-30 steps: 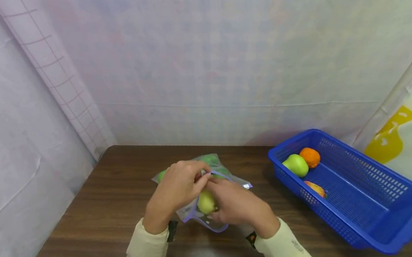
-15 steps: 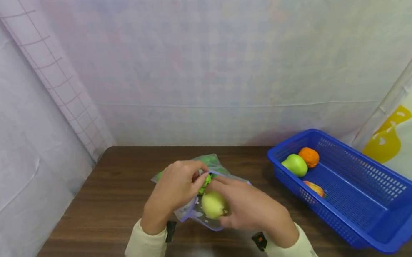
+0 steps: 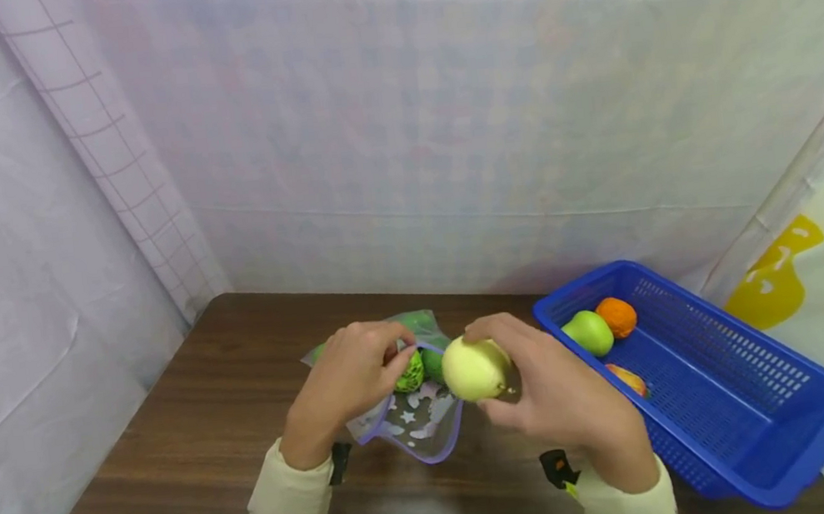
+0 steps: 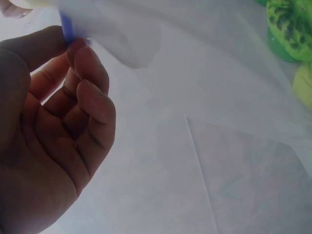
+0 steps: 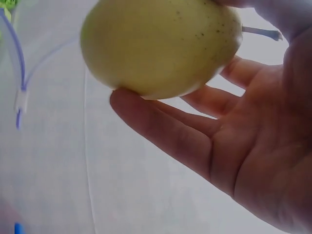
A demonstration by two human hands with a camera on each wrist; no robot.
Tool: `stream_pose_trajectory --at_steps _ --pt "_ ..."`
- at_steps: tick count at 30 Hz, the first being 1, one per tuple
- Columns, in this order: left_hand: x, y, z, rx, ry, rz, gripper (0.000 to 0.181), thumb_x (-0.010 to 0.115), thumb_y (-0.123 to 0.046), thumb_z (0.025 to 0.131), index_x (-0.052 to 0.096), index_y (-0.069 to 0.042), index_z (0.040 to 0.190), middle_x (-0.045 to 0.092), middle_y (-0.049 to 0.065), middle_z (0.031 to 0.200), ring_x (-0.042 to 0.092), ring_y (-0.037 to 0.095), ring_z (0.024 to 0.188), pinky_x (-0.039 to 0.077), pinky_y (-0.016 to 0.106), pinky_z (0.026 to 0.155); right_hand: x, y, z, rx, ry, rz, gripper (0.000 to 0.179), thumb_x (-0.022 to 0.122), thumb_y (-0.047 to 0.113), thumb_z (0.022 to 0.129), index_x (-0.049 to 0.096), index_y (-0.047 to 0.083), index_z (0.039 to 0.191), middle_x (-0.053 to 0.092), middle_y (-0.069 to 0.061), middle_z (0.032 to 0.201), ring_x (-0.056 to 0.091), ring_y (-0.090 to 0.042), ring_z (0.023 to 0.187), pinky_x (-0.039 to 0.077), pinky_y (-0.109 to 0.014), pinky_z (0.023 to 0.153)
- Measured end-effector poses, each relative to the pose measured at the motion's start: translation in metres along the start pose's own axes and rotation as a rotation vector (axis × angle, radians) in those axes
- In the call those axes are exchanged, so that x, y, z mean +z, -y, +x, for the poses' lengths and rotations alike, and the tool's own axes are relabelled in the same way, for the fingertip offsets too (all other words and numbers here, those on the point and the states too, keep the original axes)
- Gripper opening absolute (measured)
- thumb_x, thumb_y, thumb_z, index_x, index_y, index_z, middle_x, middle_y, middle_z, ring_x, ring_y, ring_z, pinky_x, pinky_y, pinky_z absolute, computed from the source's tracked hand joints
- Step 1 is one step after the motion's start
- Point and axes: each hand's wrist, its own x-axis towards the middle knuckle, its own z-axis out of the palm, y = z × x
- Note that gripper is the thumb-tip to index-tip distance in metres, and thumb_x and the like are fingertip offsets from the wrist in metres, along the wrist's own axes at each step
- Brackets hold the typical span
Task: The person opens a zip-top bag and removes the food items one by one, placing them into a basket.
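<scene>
My right hand [image 3: 553, 376] grips a pale yellow pear [image 3: 472, 368] just right of a clear zip bag [image 3: 441, 434] with a purple rim. In the right wrist view, fingers and thumb span the pear [image 5: 161, 46], its stem pointing toward the palm. The left hand [image 3: 352, 376] pinches the bag's rim between thumb and fingertips, holding the mouth apart. Inside the bag lie a bright green textured piece [image 3: 411, 373] and a darker green one [image 3: 432, 364]. More green shows through the plastic at the far end.
At the right stands a blue perforated basket [image 3: 737, 340] with a green pear [image 3: 589, 333], an orange fruit [image 3: 617, 317] and a yellow-red fruit [image 3: 628, 379] in it. A brown wooden table [image 3: 198, 447] lies beneath; white sheeting [image 3: 443, 120] hangs behind.
The right hand has lifted the yellow pear out of the bag's mouth and moved right with it. The left hand stays in place on the rim.
</scene>
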Motion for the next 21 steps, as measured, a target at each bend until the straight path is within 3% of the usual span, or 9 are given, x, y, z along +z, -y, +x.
stream_pose_trajectory --at_steps 5,10,17,21 --pt "0.0 0.0 0.0 -0.006 0.008 0.003 0.007 0.073 -0.016 0.091 0.076 -0.012 0.097 0.049 -0.011 0.06 0.037 0.0 0.05 0.03 0.018 0.045 -0.016 -0.01 -0.004 0.047 -0.065 -0.032 0.061 0.084 0.018 0.075 0.055 0.016 0.129 0.059 0.003 0.131 0.06 -0.012 0.103 0.052 -0.037 0.084" --pt "0.002 -0.001 0.0 0.0 0.007 -0.001 0.007 0.072 -0.016 0.092 0.076 -0.012 0.097 0.048 -0.011 0.059 0.036 0.0 0.051 0.029 0.018 0.046 -0.042 -0.018 -0.005 0.056 -0.09 -0.145 0.06 0.085 0.019 0.074 0.056 0.015 0.127 0.061 0.0 0.124 0.061 -0.015 0.098 0.053 -0.038 0.08" --pt "0.002 -0.002 0.0 0.001 0.0 -0.008 0.007 0.072 -0.016 0.091 0.076 -0.012 0.096 0.047 -0.011 0.058 0.035 0.0 0.051 0.029 0.018 0.045 -0.086 -0.017 0.001 0.076 -0.02 -0.279 0.058 0.084 0.019 0.076 0.056 0.017 0.127 0.061 -0.003 0.12 0.058 -0.018 0.086 0.05 -0.037 0.072" --pt "0.002 -0.001 0.002 0.016 -0.008 -0.011 0.007 0.072 -0.015 0.091 0.076 -0.012 0.096 0.047 -0.011 0.058 0.035 -0.001 0.05 0.029 0.018 0.045 -0.101 -0.019 0.004 0.1 0.04 -0.312 0.057 0.083 0.02 0.078 0.055 0.017 0.128 0.059 -0.003 0.121 0.057 -0.017 0.085 0.049 -0.036 0.071"
